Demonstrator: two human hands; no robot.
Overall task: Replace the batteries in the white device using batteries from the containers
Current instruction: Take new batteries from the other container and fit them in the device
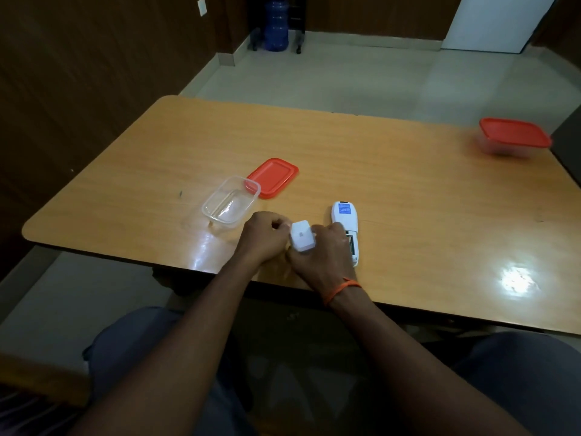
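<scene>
L hand (pixel 267 236) + R hand (pixel 323 251) hold cover (pixel 302 239) by white device (pixel 345 220).

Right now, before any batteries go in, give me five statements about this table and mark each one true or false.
1. The clear container by the hands has its lid on. False: it is open, and the red lid lies on the table beside it.
2. The white device has its battery bay uncovered. True.
3. The far container has its lid on. True.
4. The white device lies inside a container. False: it lies on the table by the right hand.
5. Both hands rest flat and empty. False: the right hand's curled fingers hold a white cover, with the left hand against its edge.
</scene>
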